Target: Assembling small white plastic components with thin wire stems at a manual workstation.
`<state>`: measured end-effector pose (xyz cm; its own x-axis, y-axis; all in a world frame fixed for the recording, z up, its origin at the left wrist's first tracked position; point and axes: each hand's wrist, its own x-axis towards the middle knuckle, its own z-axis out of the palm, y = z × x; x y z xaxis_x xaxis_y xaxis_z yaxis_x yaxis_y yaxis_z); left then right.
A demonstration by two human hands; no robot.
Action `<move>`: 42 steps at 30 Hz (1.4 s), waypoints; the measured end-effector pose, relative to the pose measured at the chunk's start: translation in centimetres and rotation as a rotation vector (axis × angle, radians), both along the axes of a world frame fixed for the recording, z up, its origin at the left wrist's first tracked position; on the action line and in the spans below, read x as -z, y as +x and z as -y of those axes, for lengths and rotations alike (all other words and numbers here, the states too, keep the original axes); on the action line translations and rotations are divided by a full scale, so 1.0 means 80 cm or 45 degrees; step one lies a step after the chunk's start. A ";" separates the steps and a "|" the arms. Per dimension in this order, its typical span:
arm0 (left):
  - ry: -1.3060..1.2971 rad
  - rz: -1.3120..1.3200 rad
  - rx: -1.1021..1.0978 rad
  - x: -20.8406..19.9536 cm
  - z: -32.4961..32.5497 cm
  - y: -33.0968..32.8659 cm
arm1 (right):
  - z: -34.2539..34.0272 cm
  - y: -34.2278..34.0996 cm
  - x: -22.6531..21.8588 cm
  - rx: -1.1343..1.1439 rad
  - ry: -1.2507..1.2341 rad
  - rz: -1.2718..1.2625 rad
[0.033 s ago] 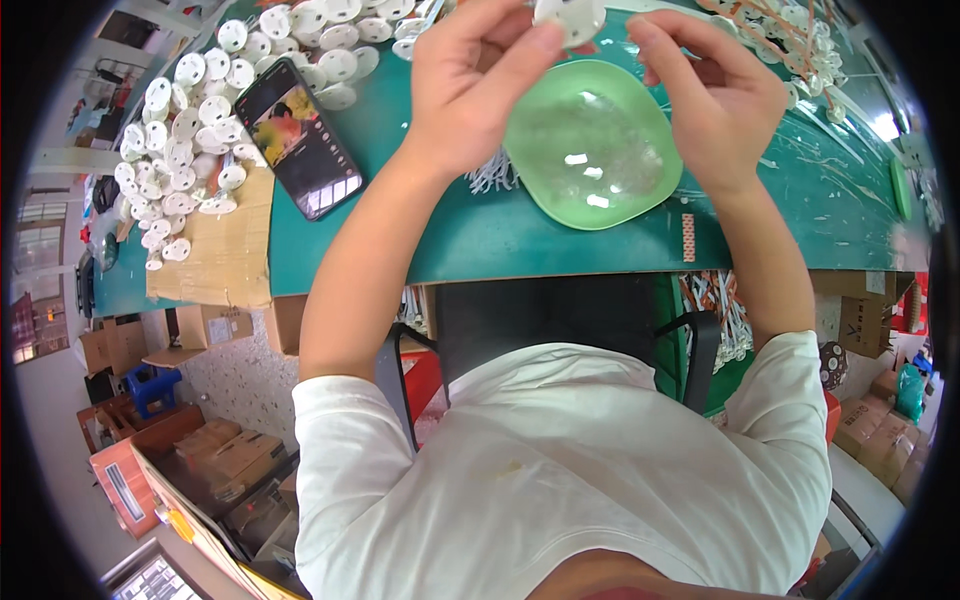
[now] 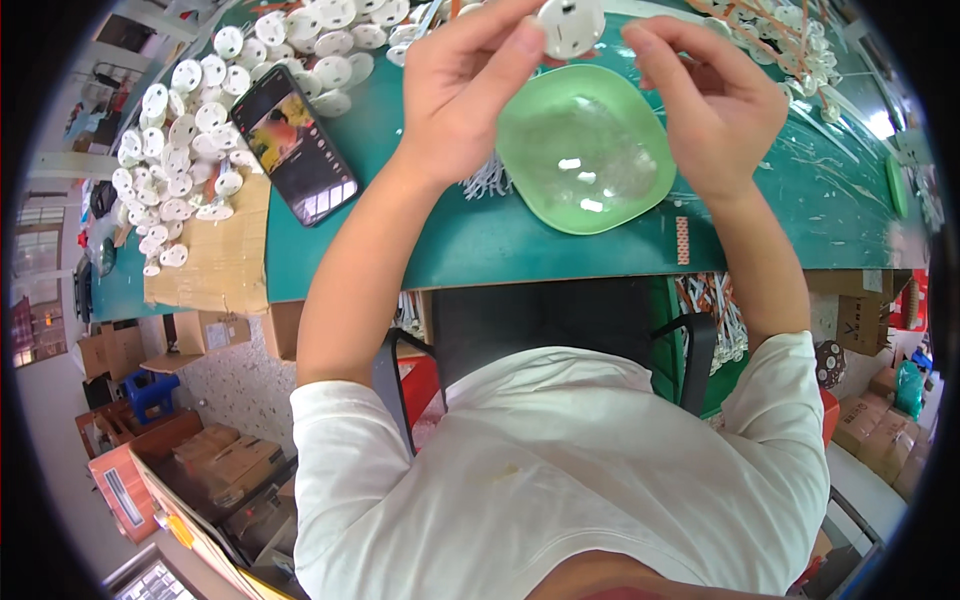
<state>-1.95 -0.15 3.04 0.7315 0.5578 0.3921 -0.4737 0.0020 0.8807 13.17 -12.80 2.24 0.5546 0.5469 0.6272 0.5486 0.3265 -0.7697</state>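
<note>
Between the thumb and fingers of my left hand [image 2: 450,112] is a white round disc [image 2: 573,30] with small dark holes and slots, held up at the top edge of the view. My right hand [image 2: 718,115] is a little to the right of the disc and apart from it. Its thumb and fingertips are drawn together in a pinch, and whatever they hold, if anything, is too small to make out. Below and between both hands lies a light green rounded plastic dish [image 2: 530,205], with clear shiny material in it.
White discs [image 2: 183,130] are heaped at the left, partly over flattened cardboard [image 2: 225,255]. A phone [image 2: 295,145] with its screen on lies beside them. White strands [image 2: 487,180] and a small perforated strip [image 2: 683,240] are on the green table [image 2: 450,250]. Orange-and-white parts [image 2: 790,45] crowd the far right.
The disc in my left hand shows a little lower in the view, with more of its face visible. My hands have otherwise barely moved.
</note>
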 end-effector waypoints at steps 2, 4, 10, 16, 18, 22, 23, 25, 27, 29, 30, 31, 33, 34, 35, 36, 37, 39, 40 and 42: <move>0.105 0.140 0.039 0.016 -0.012 0.009 | 0.009 -0.004 -0.007 0.053 0.136 0.298; 0.295 0.228 0.144 0.040 -0.038 0.004 | 0.007 -0.009 -0.017 0.020 0.182 0.499; 0.234 0.243 0.151 0.019 -0.015 0.010 | 0.002 -0.006 -0.018 0.050 0.316 0.895; 0.199 0.190 0.092 0.015 -0.008 0.013 | 0.000 -0.001 -0.016 0.078 0.311 0.910; 0.214 0.154 0.088 0.019 -0.012 0.011 | 0.000 -0.001 -0.016 0.069 0.301 0.884; 0.187 0.118 0.069 0.025 -0.014 0.011 | -0.001 -0.006 -0.018 0.092 0.304 0.921; 0.166 0.104 0.071 0.027 -0.012 0.010 | -0.002 -0.007 -0.016 0.089 0.313 0.930; 0.149 0.085 0.063 0.029 -0.009 0.011 | -0.004 -0.007 -0.012 0.077 0.327 0.934; 0.091 0.106 0.081 0.030 -0.004 0.012 | -0.006 -0.004 -0.008 0.092 0.302 0.964; 0.092 0.148 0.074 0.033 -0.004 0.015 | -0.002 -0.006 -0.006 0.078 0.310 0.952; 0.105 0.136 0.099 0.033 -0.006 0.014 | -0.003 -0.007 -0.005 0.078 0.306 0.950; 0.117 0.124 0.123 0.033 -0.008 0.013 | -0.006 -0.009 -0.003 0.067 0.317 0.943; 0.119 0.145 0.104 0.032 -0.013 0.016 | -0.012 -0.010 0.000 0.097 0.260 0.867; 0.094 0.181 0.083 0.031 -0.016 0.017 | -0.015 -0.011 0.001 0.088 0.262 0.865; 0.083 0.226 0.075 0.024 -0.015 0.020 | -0.014 -0.011 -0.002 0.120 0.278 0.879; 0.080 0.253 0.064 0.017 -0.012 0.022 | -0.013 -0.010 -0.005 0.154 0.293 0.893; 0.093 0.263 0.071 0.017 -0.010 0.021 | -0.008 -0.010 -0.007 0.164 0.305 0.903; 0.176 0.089 0.030 0.025 -0.016 0.018 | -0.006 -0.011 -0.006 0.149 0.237 0.877; 0.164 0.116 0.048 0.026 -0.020 0.019 | -0.013 -0.007 -0.008 0.155 0.292 0.924; 0.145 0.131 0.059 0.030 -0.016 0.019 | -0.010 -0.009 -0.010 0.168 0.260 0.972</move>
